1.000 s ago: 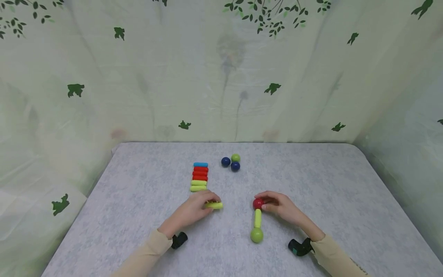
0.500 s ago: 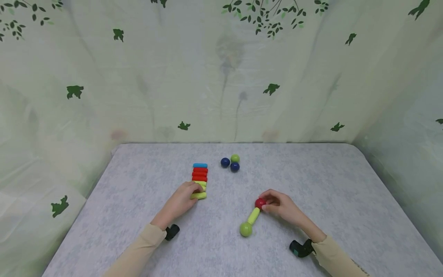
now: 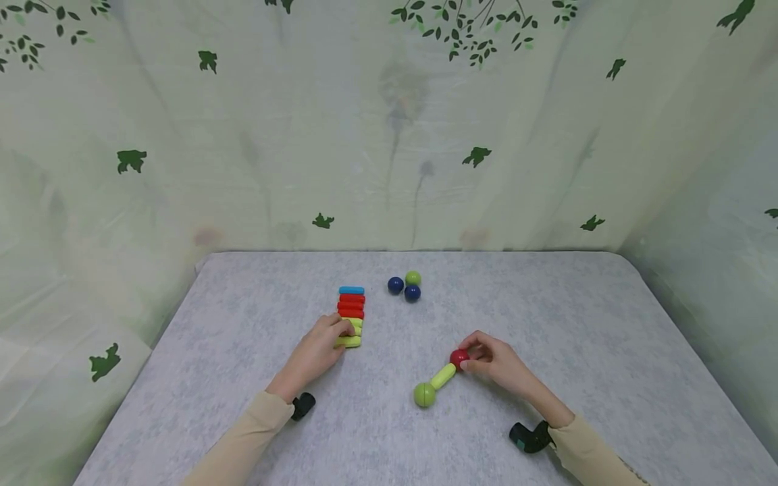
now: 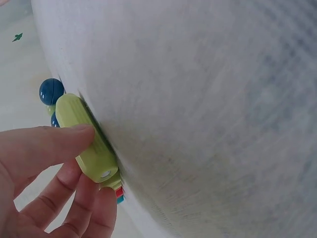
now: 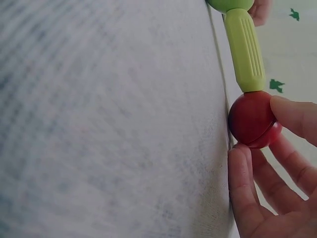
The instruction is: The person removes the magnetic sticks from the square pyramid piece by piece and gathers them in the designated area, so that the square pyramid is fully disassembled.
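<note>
My left hand (image 3: 317,347) pinches a yellow-green magnetic rod (image 4: 91,144) between thumb and fingers, at the near end of a row of rods. Its fingers partly cover the other yellow-green rods (image 3: 355,323) there. My right hand (image 3: 494,361) holds a red ball (image 5: 252,120) by thumb and fingertips. Joined to that ball is another yellow-green rod (image 5: 245,52), whose far end meets a green ball (image 3: 424,395). The joined piece lies slanted on the table, green ball toward the front left.
Beyond my left hand the row goes on with several red rods (image 3: 351,306) and a blue rod (image 3: 352,291). Two dark blue balls (image 3: 412,293) and a green ball (image 3: 413,277) sit together farther back. A printed cloth wall (image 3: 389,135) rises behind the table (image 3: 577,324).
My left hand has carried its rod left and back to the row. The joined piece has swung round the red ball, its green ball moving left and slightly back.
</note>
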`<control>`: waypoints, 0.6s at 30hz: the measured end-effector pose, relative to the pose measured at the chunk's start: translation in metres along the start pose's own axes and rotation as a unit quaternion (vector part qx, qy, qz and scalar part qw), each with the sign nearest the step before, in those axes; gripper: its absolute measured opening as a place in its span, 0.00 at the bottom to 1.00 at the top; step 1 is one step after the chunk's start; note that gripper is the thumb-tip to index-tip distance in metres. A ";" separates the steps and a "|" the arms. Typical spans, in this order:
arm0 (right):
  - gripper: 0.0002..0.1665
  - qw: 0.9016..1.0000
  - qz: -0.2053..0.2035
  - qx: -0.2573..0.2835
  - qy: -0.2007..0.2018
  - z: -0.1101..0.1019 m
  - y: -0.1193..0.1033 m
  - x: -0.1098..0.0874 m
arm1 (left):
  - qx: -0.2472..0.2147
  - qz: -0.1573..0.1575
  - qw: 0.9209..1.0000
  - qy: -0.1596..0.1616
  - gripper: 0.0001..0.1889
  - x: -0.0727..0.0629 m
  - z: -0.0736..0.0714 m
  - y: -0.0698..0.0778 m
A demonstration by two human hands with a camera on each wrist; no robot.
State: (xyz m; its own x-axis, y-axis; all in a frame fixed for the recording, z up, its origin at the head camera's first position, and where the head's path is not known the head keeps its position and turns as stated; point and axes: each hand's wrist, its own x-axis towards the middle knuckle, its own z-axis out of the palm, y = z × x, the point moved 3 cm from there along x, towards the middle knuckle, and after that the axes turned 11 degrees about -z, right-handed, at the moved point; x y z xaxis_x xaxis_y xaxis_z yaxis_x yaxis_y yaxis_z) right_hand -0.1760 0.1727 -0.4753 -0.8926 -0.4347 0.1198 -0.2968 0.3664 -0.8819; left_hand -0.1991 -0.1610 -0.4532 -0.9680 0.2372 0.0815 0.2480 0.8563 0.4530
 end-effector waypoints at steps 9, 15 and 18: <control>0.15 1.000 -0.018 -0.005 -0.008 -0.001 0.004 0.000 | -0.017 0.016 1.000 0.014 0.16 -0.001 -0.002 0.002; 0.16 0.999 -0.025 -0.025 -0.020 0.000 0.003 0.000 | -0.085 0.102 0.990 -0.049 0.12 -0.003 0.001 0.025; 0.15 0.999 -0.022 -0.030 -0.022 0.001 0.003 0.000 | -0.105 0.136 0.978 -0.115 0.12 -0.008 0.007 0.042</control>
State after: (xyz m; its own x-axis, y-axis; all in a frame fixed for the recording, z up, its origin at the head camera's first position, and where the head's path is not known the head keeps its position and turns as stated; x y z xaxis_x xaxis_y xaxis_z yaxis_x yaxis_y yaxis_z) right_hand -0.1764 0.1728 -0.4780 -0.8629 -0.4864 0.1373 -0.3568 0.3940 -0.8470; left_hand -0.1811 -0.1238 -0.4411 -0.8275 0.5604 0.0336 0.4586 0.6403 0.6162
